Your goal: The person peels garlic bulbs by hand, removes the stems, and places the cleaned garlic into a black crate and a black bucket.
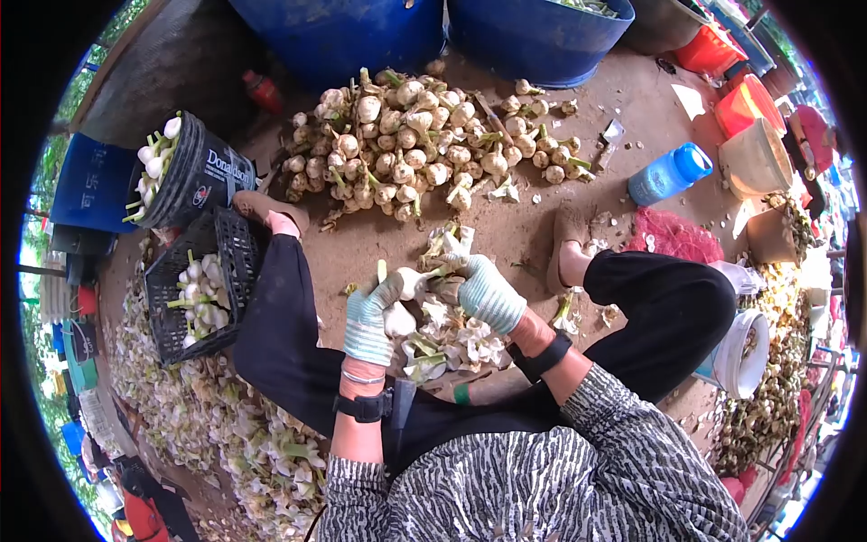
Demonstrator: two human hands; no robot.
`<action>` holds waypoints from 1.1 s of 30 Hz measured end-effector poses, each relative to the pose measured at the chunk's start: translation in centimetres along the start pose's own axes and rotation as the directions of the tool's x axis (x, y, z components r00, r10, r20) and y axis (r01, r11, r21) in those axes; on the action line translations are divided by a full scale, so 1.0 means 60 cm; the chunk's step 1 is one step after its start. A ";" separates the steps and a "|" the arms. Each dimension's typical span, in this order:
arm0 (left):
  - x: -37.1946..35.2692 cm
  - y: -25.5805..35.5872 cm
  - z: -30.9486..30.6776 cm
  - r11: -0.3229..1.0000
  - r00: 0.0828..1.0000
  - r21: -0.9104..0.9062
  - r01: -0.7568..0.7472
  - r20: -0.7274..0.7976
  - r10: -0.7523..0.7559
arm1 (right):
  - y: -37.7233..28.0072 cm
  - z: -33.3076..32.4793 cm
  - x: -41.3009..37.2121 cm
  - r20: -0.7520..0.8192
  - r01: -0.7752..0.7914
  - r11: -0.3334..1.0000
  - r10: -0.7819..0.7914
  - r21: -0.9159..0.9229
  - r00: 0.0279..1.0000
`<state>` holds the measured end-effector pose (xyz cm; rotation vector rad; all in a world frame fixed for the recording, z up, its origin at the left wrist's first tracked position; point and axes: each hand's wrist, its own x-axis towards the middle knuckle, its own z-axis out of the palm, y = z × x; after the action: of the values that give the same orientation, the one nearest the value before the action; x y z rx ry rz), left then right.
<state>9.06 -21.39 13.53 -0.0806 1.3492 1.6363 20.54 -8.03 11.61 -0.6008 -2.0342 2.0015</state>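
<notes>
My left hand, in a striped knit glove, is closed on a garlic bulb in front of my lap. My right hand, gloved alike, has its fingers pinched at the stalk side of the same bulb. Just below the bulb is another whitish bulb. Loose garlic skins lie on the ground between my legs, under both hands. Beyond them spreads a large heap of unpeeled garlic with stalk stubs.
Left stand a black crate and a black bucket, both holding cleaner garlic. Blue tubs back the heap. A blue bottle, a cleaver and red netting lie right. Skins cover the ground at left.
</notes>
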 end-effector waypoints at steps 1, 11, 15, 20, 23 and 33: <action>0.006 -0.001 -0.003 0.996 0.997 0.062 -0.071 0.017 0.070 | -0.016 -0.005 -0.002 0.048 -0.171 0.984 0.169 0.048 0.984; -0.019 0.007 -0.001 0.954 0.975 0.214 -0.210 0.114 0.189 | 0.022 0.000 -0.012 0.096 -0.163 0.711 0.133 0.684 0.986; -0.005 0.012 -0.018 0.985 0.976 0.139 -0.106 0.202 0.076 | 0.031 0.000 -0.012 0.251 -0.335 0.252 0.312 0.908 0.916; 0.015 -0.005 -0.028 0.568 0.984 0.804 -0.175 0.169 0.063 | 0.073 -0.002 -0.012 0.149 0.381 0.844 -0.350 -0.377 0.925; -0.004 -0.028 -0.007 0.537 0.978 0.819 -0.203 0.141 0.154 | 0.048 0.019 -0.010 -0.025 -0.364 0.801 0.426 0.475 0.904; -0.018 -0.011 -0.022 0.998 0.988 0.039 -0.042 0.153 0.036 | 0.128 -0.032 -0.007 -0.163 -0.248 0.803 0.190 -0.541 0.968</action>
<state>9.42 -23.15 13.17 0.0943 1.2742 1.6121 22.76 -6.57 4.14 -1.0702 -2.5924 1.4021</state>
